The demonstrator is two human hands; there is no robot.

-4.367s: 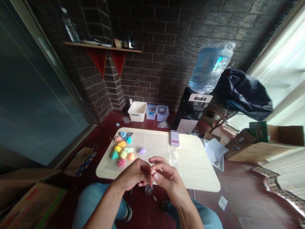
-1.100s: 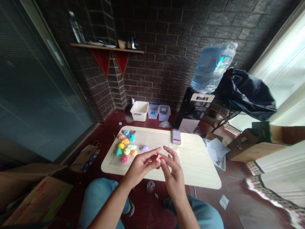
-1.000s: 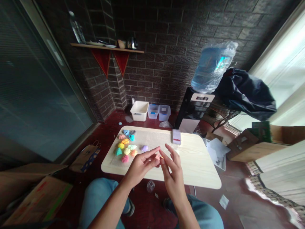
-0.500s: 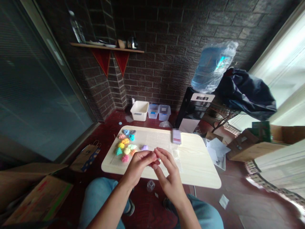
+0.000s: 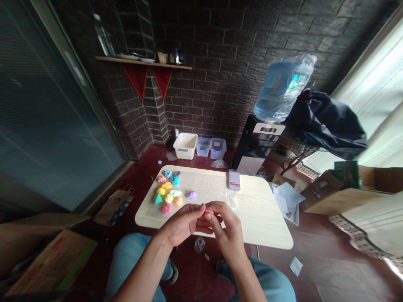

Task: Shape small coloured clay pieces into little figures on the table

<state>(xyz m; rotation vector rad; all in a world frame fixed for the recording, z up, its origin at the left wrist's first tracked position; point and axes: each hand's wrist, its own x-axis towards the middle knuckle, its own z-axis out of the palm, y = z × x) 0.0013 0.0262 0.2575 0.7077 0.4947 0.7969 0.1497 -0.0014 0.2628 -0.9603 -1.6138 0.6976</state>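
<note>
One pinkish lump (image 5: 208, 212) between left hand (image 5: 180, 225), right hand (image 5: 228, 225).

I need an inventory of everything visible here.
clay lumps: 12, mixed colours, table's left
clay piece: 1, pinkish, between hands
table: 1, pale wood, centre
bubble wrap: 1, clear, on table
phone: 1, pale, table's far edge
storage bins: 3, cream and bluish, floor
water dispenser: 1, black-white, behind table
water bottle: 1, blue, on dispenser
wall shelf: 1, brown, upper left
paper bag: 1, brown, left floor
cardboard boxes: several, brown, both sides
glass door: 1, grey, left
left hand, right hand: 2, bare, table's near side
legs: 2, blue jeans, below
</note>
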